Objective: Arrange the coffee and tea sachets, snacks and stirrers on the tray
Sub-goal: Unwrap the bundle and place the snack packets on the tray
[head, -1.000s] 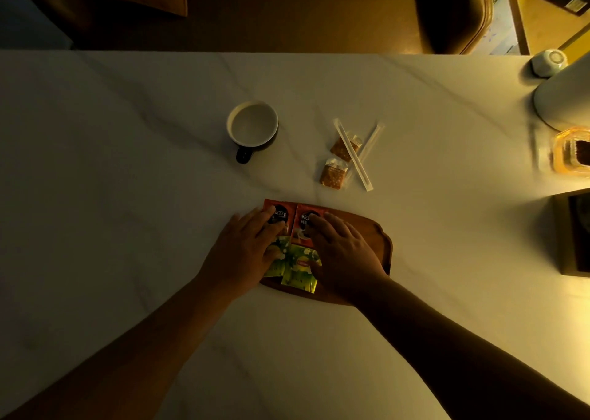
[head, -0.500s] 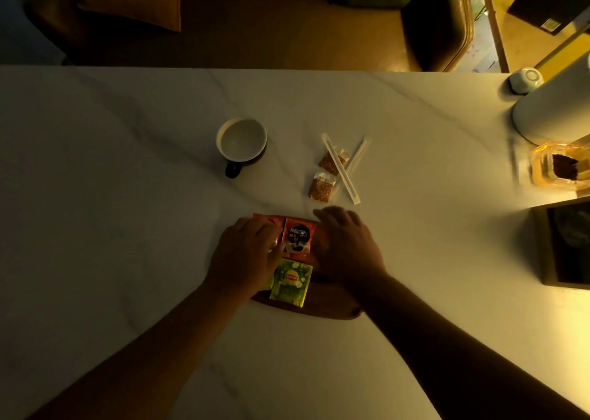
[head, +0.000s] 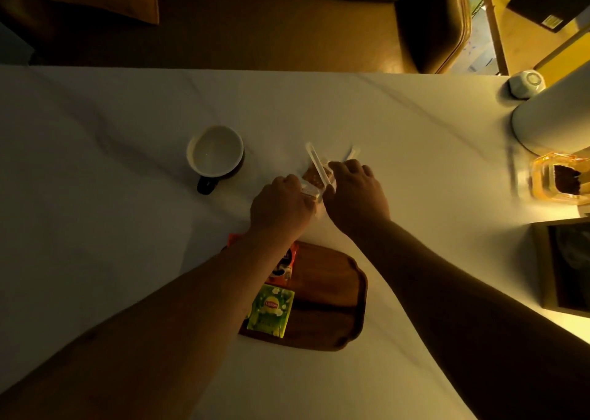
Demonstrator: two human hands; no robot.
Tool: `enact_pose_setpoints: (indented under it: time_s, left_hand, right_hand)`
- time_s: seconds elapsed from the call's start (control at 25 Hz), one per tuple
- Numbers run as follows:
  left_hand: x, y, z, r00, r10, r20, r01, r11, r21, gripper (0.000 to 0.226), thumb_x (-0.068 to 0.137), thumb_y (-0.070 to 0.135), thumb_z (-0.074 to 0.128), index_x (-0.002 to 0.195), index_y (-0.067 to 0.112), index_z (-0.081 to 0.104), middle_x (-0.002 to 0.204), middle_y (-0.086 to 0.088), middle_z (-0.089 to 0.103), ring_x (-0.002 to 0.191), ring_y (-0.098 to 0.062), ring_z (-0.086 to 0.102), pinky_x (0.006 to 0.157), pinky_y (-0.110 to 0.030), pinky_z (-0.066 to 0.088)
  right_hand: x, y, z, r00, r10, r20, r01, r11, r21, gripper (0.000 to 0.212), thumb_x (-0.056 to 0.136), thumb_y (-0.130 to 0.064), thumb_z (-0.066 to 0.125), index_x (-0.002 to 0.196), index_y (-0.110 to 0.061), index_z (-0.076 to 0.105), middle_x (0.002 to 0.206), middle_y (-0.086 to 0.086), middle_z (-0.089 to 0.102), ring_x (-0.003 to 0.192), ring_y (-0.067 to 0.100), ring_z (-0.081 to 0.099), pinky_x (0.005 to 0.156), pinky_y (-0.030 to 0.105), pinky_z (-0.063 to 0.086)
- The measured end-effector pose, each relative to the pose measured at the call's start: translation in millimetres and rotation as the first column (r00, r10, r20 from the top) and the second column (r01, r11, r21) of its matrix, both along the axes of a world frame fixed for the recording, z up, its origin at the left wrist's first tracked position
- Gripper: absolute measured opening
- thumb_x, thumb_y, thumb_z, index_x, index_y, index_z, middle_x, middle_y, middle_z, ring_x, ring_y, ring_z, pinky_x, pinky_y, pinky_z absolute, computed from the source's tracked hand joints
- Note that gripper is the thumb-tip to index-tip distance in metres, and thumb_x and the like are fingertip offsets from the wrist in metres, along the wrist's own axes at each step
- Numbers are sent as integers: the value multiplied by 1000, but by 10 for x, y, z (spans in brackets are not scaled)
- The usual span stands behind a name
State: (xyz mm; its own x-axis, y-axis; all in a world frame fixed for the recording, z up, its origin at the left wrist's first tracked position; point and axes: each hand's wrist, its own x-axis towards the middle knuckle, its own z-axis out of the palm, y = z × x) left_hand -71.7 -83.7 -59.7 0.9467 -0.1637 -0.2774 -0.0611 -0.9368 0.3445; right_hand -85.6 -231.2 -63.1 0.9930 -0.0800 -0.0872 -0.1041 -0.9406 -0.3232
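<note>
two hands (head: 281, 207), one tray (head: 332, 279); one green tea sachet (head: 271, 311), one red coffee sachet (head: 282, 268); two stirrers (head: 316, 164), one mug (head: 215, 154)

A single head-worn wide-angle camera looks forward and steeply down onto the white table (head: 95, 196) from close above. Both forearms enter from the lower edge; a sofa (head: 287, 20) fills the top.
</note>
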Motion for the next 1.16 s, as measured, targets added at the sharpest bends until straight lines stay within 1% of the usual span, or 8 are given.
enact_pose_setpoints:
  time_s: [0.12, 0.28, 0.44, 0.52, 0.68, 0.88, 1.0, 1.16]
  left_hand:
    - [49, 23, -27, 999, 44, 1, -44, 999, -1, 54, 85, 59, 59, 114, 14, 56, 105, -8, 62, 89, -22, 61, 71, -35, 52]
    - [92, 55, -39, 995, 83, -51, -83, 997, 5, 60, 77, 54, 73, 117, 13, 55, 110, -10, 62, 95, -26, 62, 78, -40, 55]
    - [149, 52, -30, 987, 112, -116, -115, 993, -21, 56, 77, 52, 75, 112, 12, 59, 106, -9, 65, 91, -24, 64, 79, -43, 57]
    - [162, 42, -18, 984, 124, -127, -128, 991, -29, 55, 77, 50, 75, 114, 12, 58, 107, -9, 65, 91, -23, 65, 78, -43, 58]
    - [188, 24, -7, 979, 119, -169, -123, 992, -15, 53, 80, 50, 73, 113, 11, 59, 103, -9, 67, 89, -24, 66, 74, -40, 57]
    - [223, -34, 32, 978, 96, -186, -92, 995, 31, 31, 88, 45, 66, 99, 16, 61, 92, -6, 64, 75, -17, 60, 59, -29, 46]
    - [204, 4, 44, 968, 153, -198, -175, 979, -100, 23, 89, 38, 67, 99, 22, 54, 84, 3, 60, 65, -7, 50, 52, -26, 35]
    - [152, 95, 83, 946, 172, -275, -250, 927, -279, 25, 87, 34, 69, 105, 20, 58, 82, 8, 60, 75, -9, 60, 62, -29, 50]
  right_hand:
    - [119, -3, -23, 999, 13, 45, -14, 1000, 21, 38, 91, -39, 65, 124, -19, 63, 115, 7, 65, 104, 26, 59, 78, 35, 48]
    - [390, -31, -83, 967, -217, -134, 229, 970, 79, 41, 93, -43, 62, 119, -12, 62, 112, 11, 66, 100, 28, 61, 77, 39, 53]
    - [599, -89, -66, 919, -256, -301, 316, 933, 171, 33, 96, -38, 54, 107, -9, 65, 99, 8, 69, 88, 25, 67, 80, 45, 59]
    - [659, -134, -46, 910, -215, -355, 283, 947, 153, 26, 95, -34, 59, 95, -9, 66, 87, 5, 69, 78, 21, 67, 71, 39, 60]
    - [691, -151, -13, 896, -138, -423, 210, 969, 128, 26, 91, -34, 68, 75, -14, 62, 75, 2, 66, 62, 10, 60, 49, 23, 41]
    - [657, -140, 18, 914, -137, -382, 229, 952, 205, 13, 90, -25, 68, 93, -12, 69, 82, -1, 64, 71, 7, 58, 54, 20, 41]
    - [592, -166, 61, 939, -160, -303, 258, 913, 317, 7, 88, -19, 72, 92, -17, 68, 80, -9, 57, 75, 7, 59, 50, 15, 38]
    - [580, -228, 130, 931, -197, -306, 312, 866, 391, 21, 85, -20, 76, 106, -19, 71, 94, -7, 60, 70, 4, 55, 42, 8, 37]
